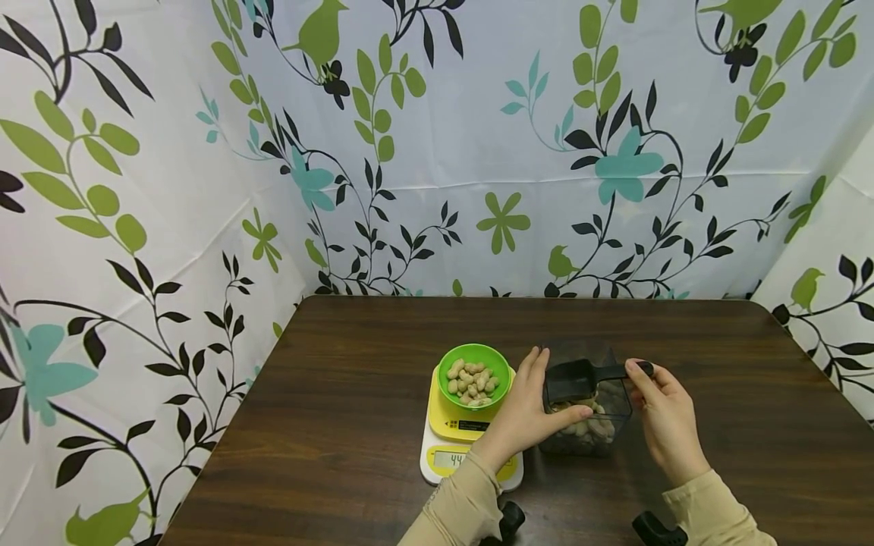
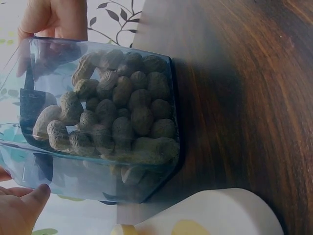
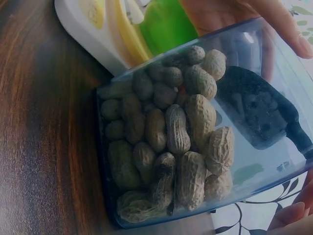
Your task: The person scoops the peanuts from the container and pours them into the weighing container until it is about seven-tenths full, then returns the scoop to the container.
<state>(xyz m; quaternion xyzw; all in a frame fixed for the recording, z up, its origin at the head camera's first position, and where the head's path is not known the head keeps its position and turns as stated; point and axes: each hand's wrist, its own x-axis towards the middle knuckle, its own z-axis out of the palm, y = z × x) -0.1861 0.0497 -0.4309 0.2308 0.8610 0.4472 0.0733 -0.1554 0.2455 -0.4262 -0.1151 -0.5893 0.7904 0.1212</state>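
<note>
A clear plastic container of unshelled peanuts stands on the table. My left hand grips its left side, thumb over the near rim and fingers toward the far side. Pinched by its handle in my right hand, a black scoop lies tilted in the container's upper part, above most of the nuts. Through the wall in the right wrist view, the scoop's blade shows beside the heap. Left of the container, a green bowl of peanuts sits on a yellow and white kitchen scale.
The scale's display shows 44, its right part hidden by my left arm. Brown wooden table surface extends to both sides. A patterned cloth hangs behind the table and along its sides.
</note>
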